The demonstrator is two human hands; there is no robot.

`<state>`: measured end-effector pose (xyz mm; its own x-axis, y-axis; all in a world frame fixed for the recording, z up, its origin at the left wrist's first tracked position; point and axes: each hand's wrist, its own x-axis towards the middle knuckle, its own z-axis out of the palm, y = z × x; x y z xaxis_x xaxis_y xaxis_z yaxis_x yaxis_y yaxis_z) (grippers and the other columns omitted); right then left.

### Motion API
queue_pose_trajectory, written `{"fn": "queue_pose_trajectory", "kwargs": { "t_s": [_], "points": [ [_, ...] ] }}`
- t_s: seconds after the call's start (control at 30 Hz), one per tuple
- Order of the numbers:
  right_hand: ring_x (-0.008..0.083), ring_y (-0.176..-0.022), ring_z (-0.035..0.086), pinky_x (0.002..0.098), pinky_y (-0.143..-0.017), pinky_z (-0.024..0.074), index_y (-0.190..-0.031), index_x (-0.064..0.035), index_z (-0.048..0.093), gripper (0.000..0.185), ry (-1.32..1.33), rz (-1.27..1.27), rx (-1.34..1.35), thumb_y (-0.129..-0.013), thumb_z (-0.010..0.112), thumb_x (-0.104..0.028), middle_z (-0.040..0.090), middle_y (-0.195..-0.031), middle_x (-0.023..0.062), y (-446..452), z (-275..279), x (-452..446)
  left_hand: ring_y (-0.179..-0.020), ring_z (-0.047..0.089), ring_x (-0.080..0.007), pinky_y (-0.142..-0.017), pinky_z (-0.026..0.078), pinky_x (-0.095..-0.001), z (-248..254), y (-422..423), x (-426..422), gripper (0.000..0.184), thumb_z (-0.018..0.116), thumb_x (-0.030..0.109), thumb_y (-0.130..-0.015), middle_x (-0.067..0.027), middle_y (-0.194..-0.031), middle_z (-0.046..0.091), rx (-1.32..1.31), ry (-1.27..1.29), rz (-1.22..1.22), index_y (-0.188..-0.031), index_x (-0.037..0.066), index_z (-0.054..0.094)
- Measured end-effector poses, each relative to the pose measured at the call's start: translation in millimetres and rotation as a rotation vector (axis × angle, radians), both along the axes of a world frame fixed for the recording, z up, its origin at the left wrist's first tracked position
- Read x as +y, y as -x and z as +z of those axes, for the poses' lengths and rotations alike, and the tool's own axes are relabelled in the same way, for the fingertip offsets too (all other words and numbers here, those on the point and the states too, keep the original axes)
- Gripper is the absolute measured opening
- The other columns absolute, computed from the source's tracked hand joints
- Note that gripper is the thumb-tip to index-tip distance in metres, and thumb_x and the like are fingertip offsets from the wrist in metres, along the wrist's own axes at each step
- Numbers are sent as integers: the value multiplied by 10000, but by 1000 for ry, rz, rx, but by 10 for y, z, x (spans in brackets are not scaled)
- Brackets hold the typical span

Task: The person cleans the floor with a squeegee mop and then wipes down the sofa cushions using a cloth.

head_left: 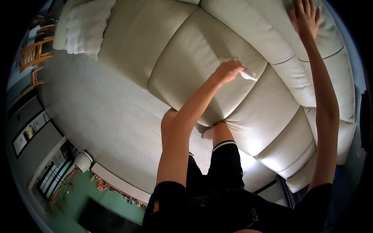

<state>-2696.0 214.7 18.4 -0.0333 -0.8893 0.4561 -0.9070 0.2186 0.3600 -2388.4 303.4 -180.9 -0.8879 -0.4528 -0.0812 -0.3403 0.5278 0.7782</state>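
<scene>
My left hand [230,71] is closed over a crumpled white wipe [248,75] and presses it to a seat cushion [186,66] of a cream leather sofa. Edges of the wipe stick out on both sides of the fingers. Higher up and to the right, my right hand [305,17] lies flat on the sofa's backrest [268,29], fingers spread and holding nothing. The right arm is stretched out long, while the left reaches across in front of my knees.
A fluffy white cushion or throw [87,27] lies at the sofa's far left end. Grey floor tiles [105,105] run beside the sofa. Wooden chairs [35,54] stand at the far left. A low white cabinet [120,180] and a dark screen [107,217] are lower left.
</scene>
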Motion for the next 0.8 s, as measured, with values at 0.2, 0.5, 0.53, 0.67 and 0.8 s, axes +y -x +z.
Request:
{"fn": "queue_pose_trajectory", "kwargs": {
  "t_s": [0.2,0.5,0.53,0.67,0.8],
  "points": [
    [314,-1482,173,537,-1204,102,-1483,-152,378,601,66,-23,-42,-900,513,-202,260,-1578,143,103,-155,-44,-1136,581,-285,-985,469,-400,261,-599,-617,272,525,51,-900,-93,-1183,646,65,140,407,-1108,136,677],
    [353,-1477,156,572,-1188,105,-1468,-136,380,625,5,-68,-116,-856,490,-203,206,-1587,172,248,-283,-67,-1084,570,-384,-962,462,-475,60,-802,-1035,298,455,95,-937,-198,-1181,625,-115,356,650,-1160,-20,615],
    [357,-1473,163,572,-1185,111,-1464,-137,381,634,-4,-80,-112,-847,506,-214,208,-1585,171,238,-275,-73,-1079,573,-379,-960,464,-475,35,-676,-790,295,469,100,-935,-195,-1201,618,-145,290,550,-1164,-19,612],
    [357,-1469,169,574,-1182,118,-1467,-143,376,642,23,-41,-143,-846,519,-226,218,-1581,163,201,-240,-70,-1099,578,-361,-911,503,-466,-275,-223,519,311,544,101,-910,-172,-1235,611,-108,225,275,-1209,47,609],
    [346,-1471,169,573,-1182,119,-1473,-151,374,640,3,-91,-149,-853,516,-228,225,-1580,155,189,-293,-92,-1058,609,-338,-812,553,-429,129,-251,727,320,584,92,-885,-144,-1195,630,64,296,230,-1203,112,621]
  ]
}}
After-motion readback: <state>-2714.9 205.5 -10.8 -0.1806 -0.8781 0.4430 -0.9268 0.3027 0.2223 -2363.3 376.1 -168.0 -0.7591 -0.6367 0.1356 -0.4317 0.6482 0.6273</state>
